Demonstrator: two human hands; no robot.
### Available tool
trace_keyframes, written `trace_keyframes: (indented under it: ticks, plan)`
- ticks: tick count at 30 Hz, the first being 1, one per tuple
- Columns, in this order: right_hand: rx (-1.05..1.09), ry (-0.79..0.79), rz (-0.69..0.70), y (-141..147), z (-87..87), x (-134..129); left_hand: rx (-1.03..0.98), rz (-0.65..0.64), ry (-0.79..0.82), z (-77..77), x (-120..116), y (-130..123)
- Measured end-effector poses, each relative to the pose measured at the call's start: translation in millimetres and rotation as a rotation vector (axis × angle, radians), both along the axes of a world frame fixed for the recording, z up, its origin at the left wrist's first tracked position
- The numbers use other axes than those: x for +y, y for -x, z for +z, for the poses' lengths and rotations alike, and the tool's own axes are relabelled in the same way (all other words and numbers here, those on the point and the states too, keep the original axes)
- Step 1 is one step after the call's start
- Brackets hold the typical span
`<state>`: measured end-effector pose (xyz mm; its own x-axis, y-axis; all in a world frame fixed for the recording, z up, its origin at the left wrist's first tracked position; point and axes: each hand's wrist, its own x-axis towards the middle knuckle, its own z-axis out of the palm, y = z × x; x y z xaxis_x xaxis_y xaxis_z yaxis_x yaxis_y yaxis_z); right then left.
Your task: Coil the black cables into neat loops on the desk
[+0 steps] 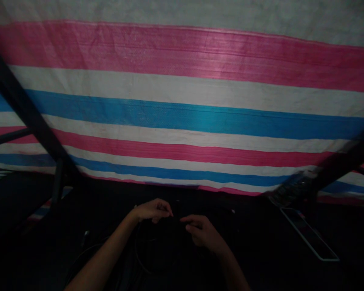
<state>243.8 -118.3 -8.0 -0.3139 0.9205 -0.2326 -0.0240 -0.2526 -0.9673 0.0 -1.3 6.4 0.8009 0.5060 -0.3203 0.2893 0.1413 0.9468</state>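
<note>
Over a very dark surface, my left hand [154, 211] is closed with its fingers bent down and its fingertips pointing right. Facing it, my right hand [202, 231] has its index finger stretched to the left and its thumb bent just below, as in a loose pinch. The fingertips of both hands come close together without visibly touching. A small, dark upright thing [177, 205] shows just beyond the gap between them. Whatever the fingers hold is lost in the dark. A thin dark cable [137, 246] curves below my left hand.
A phone-like flat thing with a pale green rim [330, 259] lies at right. Behind it is a clear plastic bag or bottle [293, 188], blurred. A striped plastic sheet [182, 89] hangs in front, between slanting dark posts [27, 109]. Another cable [85, 252] lies by my left forearm.
</note>
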Motion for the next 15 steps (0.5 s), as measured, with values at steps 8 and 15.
trace_keyframes:
  ticks: [8,15]
  plan:
    - [0.047,-0.086,-0.397,4.5,-8.3,12.4,-0.093,0.235,-0.072,1.2,-5.8,-9.7]
    - [-0.022,-0.074,-0.379,2.8,-13.0,13.1,-0.125,0.315,-0.059,-3.8,-1.5,-5.7]
